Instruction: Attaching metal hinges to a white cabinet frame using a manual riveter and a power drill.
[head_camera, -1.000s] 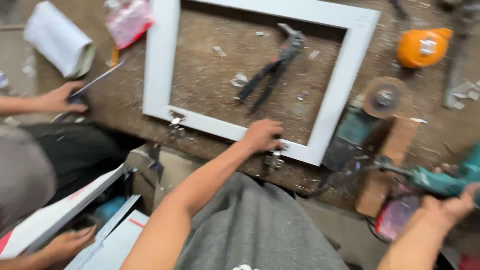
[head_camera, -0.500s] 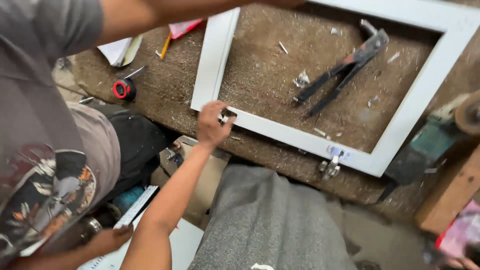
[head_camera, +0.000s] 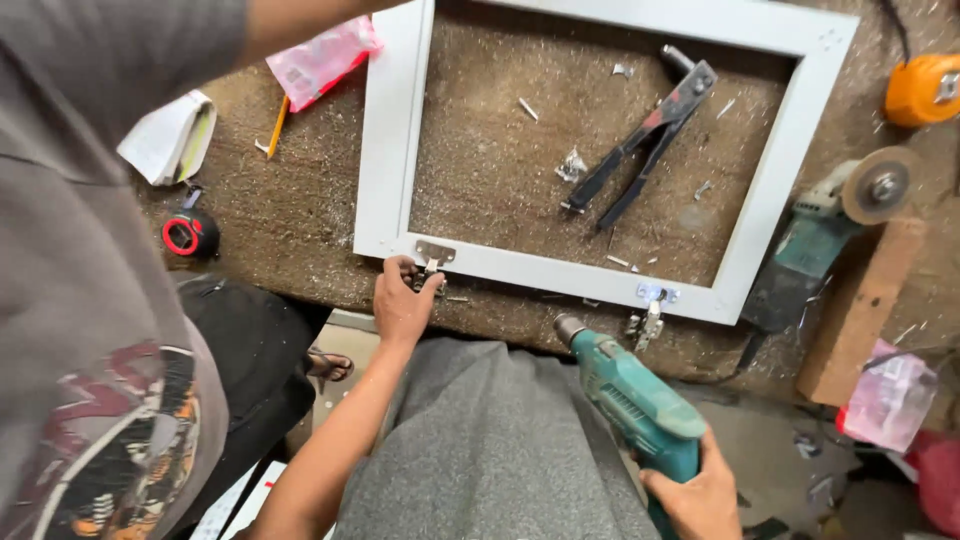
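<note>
Nearest to us, our right hand (head_camera: 700, 495) is wrapped tight around the grip of a teal cordless drill (head_camera: 632, 398), its chuck pointing up toward the bench edge, just short of the frame.

Our left hand (head_camera: 403, 300) reaches to the near rail of the white frame (head_camera: 392, 150); its fingers are pinched together on the small metal hinge (head_camera: 433, 262) fixed at the frame's near left corner. A second hinge (head_camera: 652, 312) hangs from the same rail further right, just beyond the drill's tip and untouched.

The frame lies flat on a workbench (head_camera: 300, 220) strewn with metal shavings. Inside its opening we list a black hand riveter (head_camera: 640, 140), handles spread, and a few loose metal scraps (head_camera: 572, 165).

Left of the frame: a red-and-black tape measure (head_camera: 190, 232), a folded notepad (head_camera: 172, 140), a yellow pencil (head_camera: 277, 127), and a pink plastic bag (head_camera: 322, 58) further off.

Right of the frame: a teal angle grinder (head_camera: 835, 225) with its disc facing up, resting against a wooden block (head_camera: 860, 310); an orange tape measure (head_camera: 922, 88) at the far corner.

At our left stands another person in a grey printed shirt (head_camera: 90, 300), filling that edge of the view.
</note>
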